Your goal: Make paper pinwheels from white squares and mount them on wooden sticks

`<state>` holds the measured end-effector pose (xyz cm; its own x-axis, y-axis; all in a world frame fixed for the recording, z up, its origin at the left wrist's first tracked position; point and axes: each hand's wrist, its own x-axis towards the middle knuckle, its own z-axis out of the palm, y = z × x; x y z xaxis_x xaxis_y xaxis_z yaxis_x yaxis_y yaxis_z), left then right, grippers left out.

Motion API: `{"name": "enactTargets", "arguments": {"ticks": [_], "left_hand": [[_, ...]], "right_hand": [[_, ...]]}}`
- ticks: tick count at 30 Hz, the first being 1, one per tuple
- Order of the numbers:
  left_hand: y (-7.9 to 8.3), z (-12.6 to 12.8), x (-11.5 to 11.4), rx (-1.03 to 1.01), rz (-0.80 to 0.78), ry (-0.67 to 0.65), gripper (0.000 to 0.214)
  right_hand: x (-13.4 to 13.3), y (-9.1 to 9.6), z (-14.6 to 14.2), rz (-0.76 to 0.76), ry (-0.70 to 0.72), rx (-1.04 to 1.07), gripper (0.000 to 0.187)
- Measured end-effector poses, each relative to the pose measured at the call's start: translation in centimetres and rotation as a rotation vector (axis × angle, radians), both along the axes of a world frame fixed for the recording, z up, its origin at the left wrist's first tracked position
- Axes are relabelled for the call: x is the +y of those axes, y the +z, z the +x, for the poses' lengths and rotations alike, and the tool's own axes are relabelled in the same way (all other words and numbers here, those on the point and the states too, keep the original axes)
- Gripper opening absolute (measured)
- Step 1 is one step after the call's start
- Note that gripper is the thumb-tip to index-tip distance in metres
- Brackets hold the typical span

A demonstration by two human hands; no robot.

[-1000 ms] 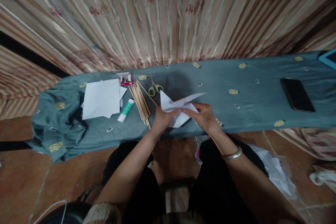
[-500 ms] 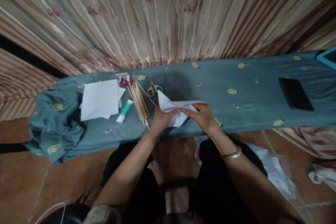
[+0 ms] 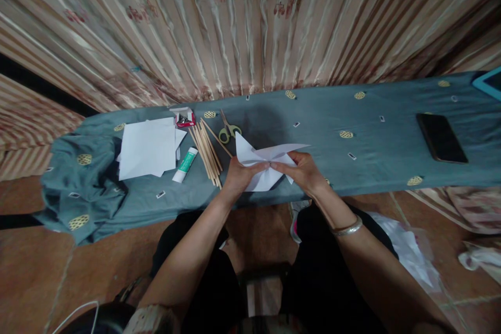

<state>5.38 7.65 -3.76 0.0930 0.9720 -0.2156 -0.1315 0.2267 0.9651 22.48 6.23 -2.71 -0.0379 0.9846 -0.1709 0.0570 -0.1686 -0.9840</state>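
Observation:
A white paper pinwheel (image 3: pixel 265 180) is between my two hands above the near edge of the table, its pointed blades folded in toward the middle. My left hand (image 3: pixel 239 172) grips its left side, thumb pressed at the centre. From the other side my right hand (image 3: pixel 303 171) holds it, and that thumb also meets the centre. The fingers beneath the paper are mostly hidden. Close to my left hand lie thin wooden sticks (image 3: pixel 207 154) and a pair of green-handled scissors (image 3: pixel 229 129).
On the left of the cloth-covered table (image 3: pixel 270 117) are a stack of white paper (image 3: pixel 147 148), a glue stick (image 3: pixel 185 165) and a small red box (image 3: pixel 183 118) of metal pieces. A black phone (image 3: pixel 441 138) and a blue-edged device (image 3: pixel 489 83) lie at the right. A curtain hangs behind.
The pinwheel's right blade now stretches farther out and slightly higher, and its lower part shows flatter. Both hands keep their grip in almost the same place.

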Motion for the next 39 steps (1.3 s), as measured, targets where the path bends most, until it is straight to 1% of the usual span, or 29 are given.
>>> {"name": "enactTargets", "arguments": {"ticks": [8,15,20,24,26,30,32,33,34,35,37,38,39], "left_hand": [[0.0,0.1,0.1,-0.005,-0.006,0.012,0.041],[0.1,0.2,0.1,-0.007,-0.002,0.032,0.038],[0.1,0.0,0.0,0.001,-0.007,0.004,0.036],[0.3,-0.2,-0.2,-0.010,-0.021,-0.038,0.034],[0.6,-0.3,-0.4,-0.047,-0.031,-0.072,0.039],[1.4,-1.0,-0.3,-0.146,-0.034,-0.151,0.061],[1.6,-2.0,0.2,-0.174,-0.012,-0.148,0.065],[1.5,-2.7,0.6,-0.165,0.006,-0.123,0.064],[1.4,-3.5,1.0,-0.132,0.038,-0.078,0.062],[1.2,-4.3,1.5,-0.043,0.091,-0.003,0.055],[0.7,-6.1,2.7,0.258,0.233,0.110,0.035],[0.5,-6.8,3.2,0.425,0.303,0.131,0.027],[0.2,-7.5,3.7,0.579,0.360,0.128,0.023]], "right_hand": [[-0.1,0.1,-0.3,-0.032,-0.046,0.050,0.037],[-0.2,0.3,-0.5,0.013,-0.034,-0.008,0.038],[-0.3,0.5,-0.7,0.025,-0.055,-0.031,0.037],[-0.3,0.6,-0.7,0.032,-0.063,-0.091,0.033],[-0.3,0.6,-0.5,0.035,-0.069,-0.114,0.031],[0.0,0.4,0.5,0.021,-0.141,-0.091,0.034],[0.1,0.3,1.1,0.010,-0.189,-0.070,0.035],[0.1,0.3,1.3,0.006,-0.203,-0.061,0.035],[0.1,0.4,1.5,0.003,-0.208,-0.052,0.035],[0.1,0.5,1.7,-0.002,-0.211,-0.040,0.036],[0.0,0.7,1.8,-0.015,-0.221,-0.013,0.036],[0.0,0.8,1.8,-0.022,-0.230,0.000,0.036],[0.0,0.9,1.7,-0.028,-0.239,0.012,0.036]]}}
